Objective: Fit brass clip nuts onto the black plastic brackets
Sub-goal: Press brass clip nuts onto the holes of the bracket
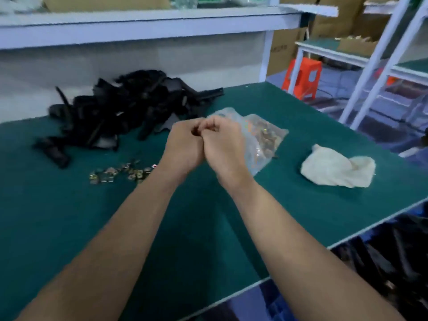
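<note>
A heap of black plastic brackets (120,112) lies at the back left of the green table (69,228). Several loose brass clip nuts (120,174) are scattered in front of it, left of my left forearm. A clear plastic bag of more clip nuts (264,137) lies just behind my right hand. My left hand (185,147) and my right hand (222,147) are pressed together above the table's middle. Both have their fingers curled shut, knuckles touching. The dark gap between the fingertips does not show whether anything is pinched there.
A crumpled cream cloth (335,167) lies at the right of the table. The table's front edge runs diagonally at lower right, with a bin of black parts (382,258) below it. A white shelf (139,24) overhangs the back. An orange stool (303,75) stands beyond.
</note>
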`<state>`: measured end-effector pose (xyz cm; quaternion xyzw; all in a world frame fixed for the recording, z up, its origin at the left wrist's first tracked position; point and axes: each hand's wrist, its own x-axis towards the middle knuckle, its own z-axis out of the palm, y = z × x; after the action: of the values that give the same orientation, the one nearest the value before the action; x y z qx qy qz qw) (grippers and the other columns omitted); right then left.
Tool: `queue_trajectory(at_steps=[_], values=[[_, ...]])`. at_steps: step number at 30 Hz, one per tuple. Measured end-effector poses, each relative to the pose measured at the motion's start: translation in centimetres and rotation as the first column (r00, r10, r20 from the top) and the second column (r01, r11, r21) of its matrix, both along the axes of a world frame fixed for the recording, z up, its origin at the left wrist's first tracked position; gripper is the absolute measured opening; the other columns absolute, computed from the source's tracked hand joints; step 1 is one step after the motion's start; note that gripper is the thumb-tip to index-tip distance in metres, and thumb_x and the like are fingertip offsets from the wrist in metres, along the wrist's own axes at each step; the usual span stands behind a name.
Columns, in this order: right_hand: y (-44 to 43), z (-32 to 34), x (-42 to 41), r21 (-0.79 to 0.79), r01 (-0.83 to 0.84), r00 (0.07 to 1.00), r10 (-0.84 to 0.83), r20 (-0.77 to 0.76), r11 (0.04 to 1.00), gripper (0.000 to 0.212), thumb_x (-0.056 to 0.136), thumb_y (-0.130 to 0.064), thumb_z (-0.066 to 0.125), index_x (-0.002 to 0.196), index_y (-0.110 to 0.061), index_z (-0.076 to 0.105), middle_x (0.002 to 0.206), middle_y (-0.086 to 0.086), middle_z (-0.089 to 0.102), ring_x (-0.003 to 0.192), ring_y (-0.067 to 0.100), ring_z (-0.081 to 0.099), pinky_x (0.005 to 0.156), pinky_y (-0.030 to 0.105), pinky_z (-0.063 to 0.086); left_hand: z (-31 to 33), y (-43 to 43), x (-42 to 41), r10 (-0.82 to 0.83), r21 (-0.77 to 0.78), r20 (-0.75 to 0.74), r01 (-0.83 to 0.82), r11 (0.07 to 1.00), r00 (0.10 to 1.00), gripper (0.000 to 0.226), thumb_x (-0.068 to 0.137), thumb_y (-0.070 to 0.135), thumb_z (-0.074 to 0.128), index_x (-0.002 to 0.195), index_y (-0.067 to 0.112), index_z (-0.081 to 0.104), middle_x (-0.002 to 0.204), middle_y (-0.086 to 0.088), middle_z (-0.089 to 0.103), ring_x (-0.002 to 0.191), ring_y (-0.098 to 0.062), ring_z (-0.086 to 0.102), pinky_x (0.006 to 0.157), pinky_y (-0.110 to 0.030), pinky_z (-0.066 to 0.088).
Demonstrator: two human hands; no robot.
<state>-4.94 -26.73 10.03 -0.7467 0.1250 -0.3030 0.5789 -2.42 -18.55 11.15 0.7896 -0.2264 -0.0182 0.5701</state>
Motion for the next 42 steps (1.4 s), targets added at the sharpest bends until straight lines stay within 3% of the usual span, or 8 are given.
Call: queue_trajectory(at_steps=[6, 11, 19, 23, 27, 30, 34, 42], values=[[8.0, -2.6, 6.8, -0.209, -0.198, 0.976, 0.174, -0.128, 0.958, 0.023, 0.086, -0.007, 0.056, 0.071, -0.021, 0.066, 0.069, -0.009, 0.066, 0.068, 0.005, 0.059, 0.054, 0.013, 0.038, -4.1, 10.9, 6.1, 0.381, -0.002, 0.096, -0.383, 0.924, 0.919, 0.057, 0.075, -0.019, 0.054, 0.112, 0.019, 0.077, 0.095, 0.014, 0.075, 0.089, 0.005, 0.069, 0.081, -0.020, 0.058], [8.9, -5.0, 12.5, -0.265, -0.251, 0.941, 0.170, -0.294, 0.931, 0.017, 0.093, -0.009, 0.058, 0.104, -0.019, 0.066, 0.082, 0.002, 0.069, 0.060, 0.014, 0.057, 0.047, 0.026, 0.038, -8.0, 16.2, 10.0, 0.559, -0.072, -0.094, -0.565, 0.822, 0.824, 0.026, 0.087, 0.004, 0.070, 0.104, 0.024, 0.074, 0.090, 0.011, 0.075, 0.085, -0.001, 0.072, 0.089, -0.028, 0.060], [7.7, -6.2, 20.4, -0.675, -0.389, 0.788, -0.153, -0.596, 0.627, 0.072, 0.095, -0.039, 0.064, 0.154, -0.019, 0.028, 0.158, 0.011, 0.026, 0.144, 0.036, 0.026, 0.112, 0.047, 0.035, -10.7, 17.3, 11.7, 0.404, 0.329, 0.031, -0.391, 0.859, 0.914, 0.040, 0.084, 0.037, 0.075, 0.123, 0.038, 0.068, 0.104, 0.034, 0.061, 0.096, 0.010, 0.056, 0.083, -0.003, 0.040], [7.2, -5.2, 22.1, -0.632, -0.532, 0.743, -0.048, -0.667, 0.563, 0.066, 0.096, -0.023, 0.064, 0.154, -0.024, 0.033, 0.141, 0.011, 0.052, 0.129, 0.034, 0.045, 0.092, 0.043, 0.049, -11.1, 16.8, 12.2, 0.307, 0.494, 0.179, -0.355, 0.794, 0.935, 0.032, 0.089, 0.046, 0.069, 0.121, 0.038, 0.073, 0.130, 0.016, 0.061, 0.124, -0.012, 0.047, 0.095, -0.022, 0.035], [5.7, -3.9, 22.0, -0.843, -0.336, 0.866, -0.216, -0.452, 0.419, 0.050, 0.085, -0.020, 0.068, 0.134, -0.023, 0.057, 0.118, 0.007, 0.067, 0.113, 0.031, 0.057, 0.089, 0.041, 0.041, -11.1, 16.7, 12.1, 0.343, 0.395, 0.190, -0.392, 0.831, 0.920, 0.016, 0.089, 0.036, 0.076, 0.105, 0.036, 0.080, 0.102, 0.015, 0.069, 0.103, -0.011, 0.058, 0.087, -0.027, 0.044], [4.7, -3.6, 21.8, -0.765, -0.383, 0.711, -0.364, -0.602, 0.517, 0.063, 0.088, -0.034, 0.068, 0.143, -0.014, 0.043, 0.130, 0.013, 0.060, 0.119, 0.037, 0.056, 0.094, 0.044, 0.040, -10.9, 16.2, 11.7, 0.362, 0.358, 0.237, -0.428, 0.830, 0.901, 0.012, 0.088, 0.027, 0.077, 0.097, 0.034, 0.081, 0.092, 0.017, 0.070, 0.094, -0.007, 0.058, 0.081, -0.024, 0.045], [5.3, -4.0, 21.0, -0.626, -0.550, 0.656, -0.179, -0.734, 0.552, 0.089, 0.088, -0.002, 0.063, 0.160, -0.023, 0.015, 0.111, 0.010, 0.058, 0.089, 0.030, 0.058, 0.069, 0.038, 0.050, -10.8, 16.2, 11.7, 0.417, 0.349, 0.222, -0.471, 0.810, 0.881, 0.013, 0.091, 0.026, 0.074, 0.099, 0.034, 0.081, 0.092, 0.016, 0.076, 0.083, -0.002, 0.064, 0.068, 0.001, 0.034], [5.0, -1.6, 15.0, -0.665, -0.487, 0.854, 0.148, -0.499, 0.566, 0.094, 0.078, -0.001, 0.067, 0.158, -0.028, 0.027, 0.070, -0.005, 0.058, 0.063, 0.017, 0.060, 0.057, 0.034, 0.052, -10.2, 16.2, 10.6, 0.514, 0.258, 0.227, -0.560, 0.787, 0.827, 0.016, 0.094, 0.022, 0.071, 0.102, 0.032, 0.080, 0.075, 0.021, 0.070, 0.072, -0.001, 0.066, 0.071, -0.016, 0.053]])
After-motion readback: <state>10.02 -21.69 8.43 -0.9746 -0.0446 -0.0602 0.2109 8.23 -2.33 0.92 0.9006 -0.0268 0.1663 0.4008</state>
